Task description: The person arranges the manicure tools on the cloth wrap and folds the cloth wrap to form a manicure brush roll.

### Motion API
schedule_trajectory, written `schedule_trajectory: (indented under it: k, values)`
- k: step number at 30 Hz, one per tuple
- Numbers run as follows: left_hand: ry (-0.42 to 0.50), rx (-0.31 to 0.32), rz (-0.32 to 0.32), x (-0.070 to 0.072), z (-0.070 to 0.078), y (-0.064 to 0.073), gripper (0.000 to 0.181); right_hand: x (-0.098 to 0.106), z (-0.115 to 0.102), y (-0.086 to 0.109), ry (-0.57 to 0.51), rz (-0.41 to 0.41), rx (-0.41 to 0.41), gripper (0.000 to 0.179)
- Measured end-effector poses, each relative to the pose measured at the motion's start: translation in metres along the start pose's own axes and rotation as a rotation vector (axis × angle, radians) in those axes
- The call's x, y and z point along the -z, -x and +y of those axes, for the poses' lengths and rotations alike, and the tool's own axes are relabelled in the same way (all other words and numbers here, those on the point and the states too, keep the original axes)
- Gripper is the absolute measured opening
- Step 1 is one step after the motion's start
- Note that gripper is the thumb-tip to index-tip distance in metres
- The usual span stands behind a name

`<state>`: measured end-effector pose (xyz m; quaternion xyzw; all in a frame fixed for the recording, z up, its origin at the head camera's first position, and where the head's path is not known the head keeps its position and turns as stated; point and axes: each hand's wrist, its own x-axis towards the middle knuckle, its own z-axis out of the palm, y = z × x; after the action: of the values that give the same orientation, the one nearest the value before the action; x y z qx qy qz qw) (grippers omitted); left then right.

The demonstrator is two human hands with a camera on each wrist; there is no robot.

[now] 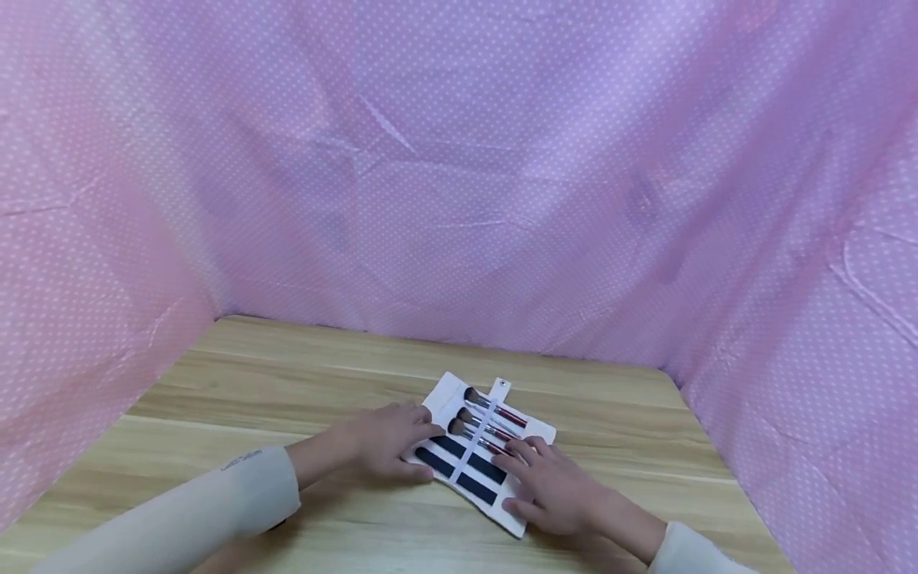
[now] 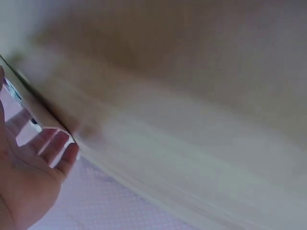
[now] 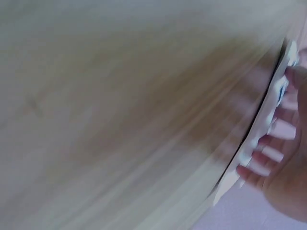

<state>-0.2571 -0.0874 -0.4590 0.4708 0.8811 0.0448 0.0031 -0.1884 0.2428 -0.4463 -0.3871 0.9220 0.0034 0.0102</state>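
Note:
A white brush case [image 1: 446,391] lies unrolled on the table, slanting away to the left. Three makeup brushes [image 1: 511,415] with dark bristles and red handles sit under its white elastic band [image 1: 475,446]. Nearer the person, two flat black strips [image 1: 476,489] pass under the same band. My left hand [image 1: 390,440] rests at the left end of the case with fingers extended. At the opposite end, my right hand [image 1: 562,490] lies with spread fingers over the edge, fingertips near the brush handles. Both wrist views show the fingers along the case's edge.
The wooden table [image 1: 301,375] extends around the case on all sides. Pink dotted cloth [image 1: 459,199] hangs behind it and along both sides. A small tab with a snap [image 1: 502,385] sticks out from the far edge of the case.

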Motion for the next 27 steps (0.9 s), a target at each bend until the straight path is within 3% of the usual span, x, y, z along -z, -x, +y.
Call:
schedule_trajectory:
  k: [5, 10, 15, 22, 27]
  values:
    - [0.06, 0.043, -0.056, 0.003, 0.021, 0.016, 0.082, 0.001, 0.022, 0.002, 0.026, -0.007, 0.122, 0.05]
    - [0.121, 0.059, -0.089, 0.01, 0.037, 0.026, 0.077, 0.003, 0.032, 0.002, 0.011, -0.025, 0.135, 0.047]
    - [0.155, 0.103, -0.095, 0.012, 0.04, 0.028, 0.075, 0.003, 0.032, 0.002, 0.016, -0.021, 0.129, 0.048]
    - [0.168, 0.104, -0.127, 0.017, 0.039, 0.028, 0.078, 0.006, 0.026, 0.003, 0.067, 0.024, 0.15, 0.048]
    - [0.197, 0.126, -0.165, 0.022, 0.04, 0.031, 0.077, 0.007, 0.016, 0.007, 0.051, -0.007, 0.109, 0.065]
